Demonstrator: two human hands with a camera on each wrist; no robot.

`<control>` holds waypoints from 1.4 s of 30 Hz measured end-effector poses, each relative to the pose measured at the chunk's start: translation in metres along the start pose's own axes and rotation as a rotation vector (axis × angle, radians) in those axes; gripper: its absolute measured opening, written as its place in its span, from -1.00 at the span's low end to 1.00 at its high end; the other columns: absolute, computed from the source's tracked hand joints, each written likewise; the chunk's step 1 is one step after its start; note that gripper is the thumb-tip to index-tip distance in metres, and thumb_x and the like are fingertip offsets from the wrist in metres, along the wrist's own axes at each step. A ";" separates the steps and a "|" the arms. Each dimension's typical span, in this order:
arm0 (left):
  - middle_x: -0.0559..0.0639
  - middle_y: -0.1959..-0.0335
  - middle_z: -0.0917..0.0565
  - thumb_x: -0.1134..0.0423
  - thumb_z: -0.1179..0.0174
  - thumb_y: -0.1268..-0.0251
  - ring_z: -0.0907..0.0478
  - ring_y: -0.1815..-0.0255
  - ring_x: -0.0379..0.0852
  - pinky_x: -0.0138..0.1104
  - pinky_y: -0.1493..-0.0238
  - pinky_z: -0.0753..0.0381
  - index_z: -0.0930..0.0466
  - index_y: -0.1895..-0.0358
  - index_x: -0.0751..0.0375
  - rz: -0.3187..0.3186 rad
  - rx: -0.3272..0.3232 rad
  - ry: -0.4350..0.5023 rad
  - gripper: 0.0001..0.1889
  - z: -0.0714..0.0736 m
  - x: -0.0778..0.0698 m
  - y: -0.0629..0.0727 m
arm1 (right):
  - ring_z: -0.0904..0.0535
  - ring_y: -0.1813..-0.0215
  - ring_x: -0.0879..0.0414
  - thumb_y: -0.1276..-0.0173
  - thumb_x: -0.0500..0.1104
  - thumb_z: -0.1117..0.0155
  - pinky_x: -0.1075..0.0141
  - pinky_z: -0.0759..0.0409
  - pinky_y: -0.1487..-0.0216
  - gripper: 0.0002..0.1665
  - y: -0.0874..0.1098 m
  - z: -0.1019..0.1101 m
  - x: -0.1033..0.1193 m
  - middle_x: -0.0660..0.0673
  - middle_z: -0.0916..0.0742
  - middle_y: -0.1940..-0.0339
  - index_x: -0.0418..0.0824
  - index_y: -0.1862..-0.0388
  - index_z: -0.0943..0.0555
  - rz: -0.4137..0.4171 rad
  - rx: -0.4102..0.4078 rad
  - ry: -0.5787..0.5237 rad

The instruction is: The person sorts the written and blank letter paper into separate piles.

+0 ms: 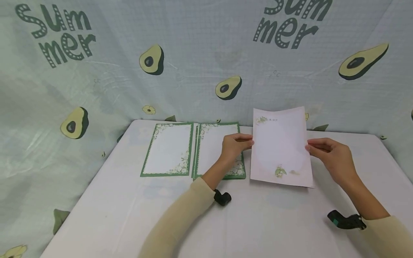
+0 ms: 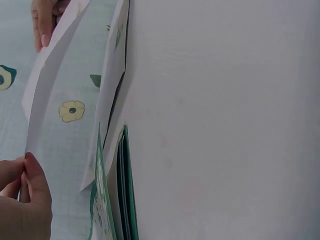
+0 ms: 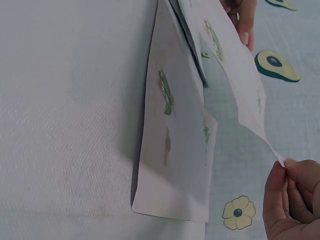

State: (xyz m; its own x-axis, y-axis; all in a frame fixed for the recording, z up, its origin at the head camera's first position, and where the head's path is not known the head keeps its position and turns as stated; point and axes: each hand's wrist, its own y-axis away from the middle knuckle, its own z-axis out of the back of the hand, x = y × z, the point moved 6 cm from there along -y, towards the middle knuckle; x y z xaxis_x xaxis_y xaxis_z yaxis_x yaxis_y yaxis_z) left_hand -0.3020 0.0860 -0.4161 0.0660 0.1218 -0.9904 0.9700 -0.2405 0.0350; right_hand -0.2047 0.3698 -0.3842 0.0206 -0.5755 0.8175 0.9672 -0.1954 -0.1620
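Between my two hands is a pale pink sheet of stationery paper (image 1: 280, 147) with small green floral prints, raised off the table. My left hand (image 1: 233, 147) pinches its left edge between thumb and fingers, above a green-bordered stack. The right edge is pinched by my right hand (image 1: 337, 157). In the right wrist view the raised sheet (image 3: 237, 75) bows slightly, and below it another pink printed sheet (image 3: 175, 145) lies on the table. That lower sheet is mostly covered in the head view.
Green-bordered floral sheets (image 1: 213, 150) lie stacked left of the pink paper, partly under my left forearm. Farther left lies another green-bordered sheet (image 1: 167, 150). The white-covered table (image 1: 129, 208) meets an avocado-print cloth (image 1: 190, 71) behind. Black wrist cameras (image 1: 222, 197) hang at both wrists.
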 end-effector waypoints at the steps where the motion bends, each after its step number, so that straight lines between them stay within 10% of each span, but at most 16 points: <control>1: 0.11 0.22 -0.79 0.47 -0.41 -0.22 -0.77 0.25 -0.09 -0.32 0.12 -0.78 -0.78 0.11 0.36 0.016 -0.004 0.021 -0.83 -0.001 0.002 -0.001 | -0.69 0.22 0.49 -0.45 -0.02 -0.38 0.65 -0.60 0.21 -0.46 0.000 0.000 -0.001 0.40 -0.69 0.24 -0.37 -0.21 -0.60 -0.003 0.002 -0.002; 22: 0.09 0.28 -0.78 0.55 -0.40 -0.18 -0.76 0.28 -0.09 -0.25 0.09 -0.78 -0.79 0.18 0.40 0.147 -0.080 0.084 -0.85 -0.013 0.013 -0.017 | -0.61 0.26 0.58 -0.45 0.06 -0.36 0.62 -0.59 0.28 -0.44 -0.015 0.007 -0.013 0.40 -0.70 0.27 -0.35 -0.17 -0.62 -0.032 0.019 0.068; 42: 0.21 0.33 -0.78 0.63 -0.41 -0.10 -0.76 0.37 0.04 -0.08 0.05 -0.77 -0.77 0.30 0.46 0.209 -0.131 -0.093 -0.90 -0.028 0.015 -0.032 | -0.58 0.30 0.60 -0.46 0.10 -0.34 0.51 -0.59 0.30 -0.42 -0.026 0.002 -0.037 0.25 -0.72 0.23 -0.33 -0.20 -0.63 -0.136 0.080 0.134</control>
State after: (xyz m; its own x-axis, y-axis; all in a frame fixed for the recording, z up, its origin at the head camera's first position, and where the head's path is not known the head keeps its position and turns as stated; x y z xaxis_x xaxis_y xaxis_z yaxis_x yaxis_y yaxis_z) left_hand -0.3252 0.1228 -0.4283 0.2518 -0.0074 -0.9677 0.9601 -0.1240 0.2508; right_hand -0.2304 0.3982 -0.4087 -0.1402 -0.6499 0.7470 0.9759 -0.2181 -0.0065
